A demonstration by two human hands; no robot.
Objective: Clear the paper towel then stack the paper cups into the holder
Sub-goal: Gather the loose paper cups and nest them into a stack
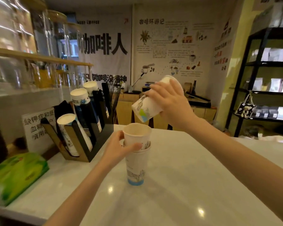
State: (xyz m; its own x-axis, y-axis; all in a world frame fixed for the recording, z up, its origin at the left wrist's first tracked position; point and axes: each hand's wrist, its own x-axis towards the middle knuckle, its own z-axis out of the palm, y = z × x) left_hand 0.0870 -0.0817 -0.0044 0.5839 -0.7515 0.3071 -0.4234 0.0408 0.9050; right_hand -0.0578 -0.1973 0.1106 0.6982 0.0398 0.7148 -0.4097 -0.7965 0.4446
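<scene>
Holding tilted cup (145, 108) in right hand (171, 103) just above-right of stack (136, 154), base aimed down-left at its open mouth, left hand (121, 147) gripping stack rim, holder (82, 128) left.

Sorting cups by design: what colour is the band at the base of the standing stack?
Light blue, on the white cup stack; head view, the only one.

I see nested white cups (136, 154) upright mid-counter, another cup (149, 103) tilted above, holder (82, 128) at the left edge.
</scene>
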